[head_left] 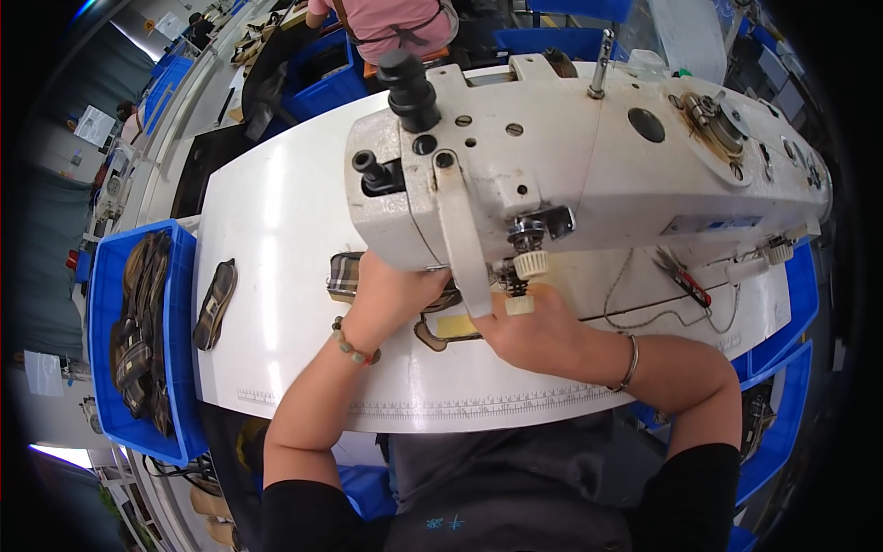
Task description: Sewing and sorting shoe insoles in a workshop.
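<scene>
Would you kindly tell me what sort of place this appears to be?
It looks like a sewing workshop, probably a factory floor: there is a large white sewing machine, a blue bin holding checked fabric pieces, and another person in pink farther off.

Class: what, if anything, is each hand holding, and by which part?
Cannot be told: the left hand overlaps the plaid piece, but the machine hides any hold there and at the right hand.

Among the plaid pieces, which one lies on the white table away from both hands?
The narrow piece, just right of the blue bin at far left. Other plaid pieces are piled inside that bin; another plaid piece is beside the left hand.
</scene>
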Tool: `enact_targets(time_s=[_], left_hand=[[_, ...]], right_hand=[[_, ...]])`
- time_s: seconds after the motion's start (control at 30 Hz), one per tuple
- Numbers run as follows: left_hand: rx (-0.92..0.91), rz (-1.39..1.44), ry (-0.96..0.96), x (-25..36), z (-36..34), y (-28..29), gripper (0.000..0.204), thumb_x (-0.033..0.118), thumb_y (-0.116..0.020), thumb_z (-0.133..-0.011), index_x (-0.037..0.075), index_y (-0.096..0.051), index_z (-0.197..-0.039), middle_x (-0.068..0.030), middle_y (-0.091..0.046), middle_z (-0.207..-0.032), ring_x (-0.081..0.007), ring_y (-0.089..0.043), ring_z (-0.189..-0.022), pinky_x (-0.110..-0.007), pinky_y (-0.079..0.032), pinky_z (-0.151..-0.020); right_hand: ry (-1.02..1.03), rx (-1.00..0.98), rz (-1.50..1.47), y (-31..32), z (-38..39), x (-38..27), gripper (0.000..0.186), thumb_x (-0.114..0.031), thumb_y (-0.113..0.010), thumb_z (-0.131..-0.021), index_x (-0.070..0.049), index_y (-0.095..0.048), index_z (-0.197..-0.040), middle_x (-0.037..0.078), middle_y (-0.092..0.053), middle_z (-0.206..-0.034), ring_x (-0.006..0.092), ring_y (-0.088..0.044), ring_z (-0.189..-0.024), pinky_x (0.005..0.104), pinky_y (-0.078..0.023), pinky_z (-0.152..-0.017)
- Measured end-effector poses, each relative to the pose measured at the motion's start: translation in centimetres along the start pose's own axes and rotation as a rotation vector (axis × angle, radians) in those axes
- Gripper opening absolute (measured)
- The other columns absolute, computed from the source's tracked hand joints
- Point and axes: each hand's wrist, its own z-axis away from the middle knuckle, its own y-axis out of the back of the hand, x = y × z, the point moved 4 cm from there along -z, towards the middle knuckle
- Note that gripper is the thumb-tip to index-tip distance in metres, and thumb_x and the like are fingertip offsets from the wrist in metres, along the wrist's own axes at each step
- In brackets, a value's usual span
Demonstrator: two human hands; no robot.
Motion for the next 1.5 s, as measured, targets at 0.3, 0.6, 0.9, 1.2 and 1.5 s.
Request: enact_targets(time_s=[0.3, 0.6, 0.9, 1.2, 1.5], left_hand=[[0.038, 0.013, -0.038, 0.5, -0.2, 0.6, 0.023, 0.019, -0.071, -0.078, 0.013, -0.072, -0.100, -0.0109, -0.071, -0.091, -0.0317, -0.068, -0.083, -0.040, -0.054, -0.069], [0.025, -0.001, -0.013, 0.7, -0.8, 0.7, 0.024, 0.015, -0.069, -0.077, 0.013, -0.072, -0.101, -0.0108, -0.071, -0.089, -0.0308, -0.068, -0.080, -0.039, -0.053, -0.067], [0.016, 0.126, -0.054, 0.6, -0.4, 1.2, 0.030, 0.015, -0.074, -0.074, 0.011, -0.072, -0.103, -0.0111, -0.071, -0.091, -0.0306, -0.068, -0.083, -0.038, -0.054, -0.073], [-0.001, 0.141, -0.061, 0.1, 0.1, 0.7, 0.033, 0.017, -0.082, -0.068, 0.010, -0.073, -0.099, -0.0095, -0.072, -0.093, -0.0310, -0.067, -0.084, -0.037, -0.053, -0.074], [-0.147, -0.085, -0.195, 2.5, 3.2, 1.6, 0.021, 0.018, -0.075, -0.077, 0.014, -0.075, -0.097, -0.0061, -0.067, -0.081, -0.0251, -0.062, -0.073, -0.036, -0.048, -0.068]], right_hand=[[-0.042, 0.075, 0.069, -0.8, 0.4, 0.5, 0.033, -0.011, -0.062, -0.071, -0.002, -0.068, -0.102, 0.003, -0.054, -0.053, 0.0190, -0.053, -0.043, 0.0340, -0.043, -0.043], [-0.010, 0.036, -0.066, -1.6, 0.9, 1.0, 0.033, -0.012, -0.064, -0.073, -0.003, -0.067, -0.104, 0.004, -0.056, -0.059, 0.0205, -0.057, -0.053, 0.0347, -0.046, -0.048], [-0.084, 0.025, -0.034, -2.3, 0.0, 1.0, 0.018, -0.007, -0.061, -0.078, -0.004, -0.066, -0.095, 0.008, -0.060, -0.067, 0.0253, -0.061, -0.057, 0.0372, -0.049, -0.051], [-0.006, -0.014, 0.074, -0.5, -0.9, 0.3, 0.025, -0.006, -0.061, -0.074, 0.000, -0.064, -0.097, 0.009, -0.063, -0.070, 0.0243, -0.064, -0.058, 0.0367, -0.050, -0.051], [-0.020, -0.076, -0.007, -1.1, -0.2, -0.4, 0.037, -0.011, -0.062, -0.073, 0.009, -0.063, -0.105, 0.008, -0.061, -0.060, 0.0220, -0.061, -0.050, 0.0352, -0.047, -0.044]])
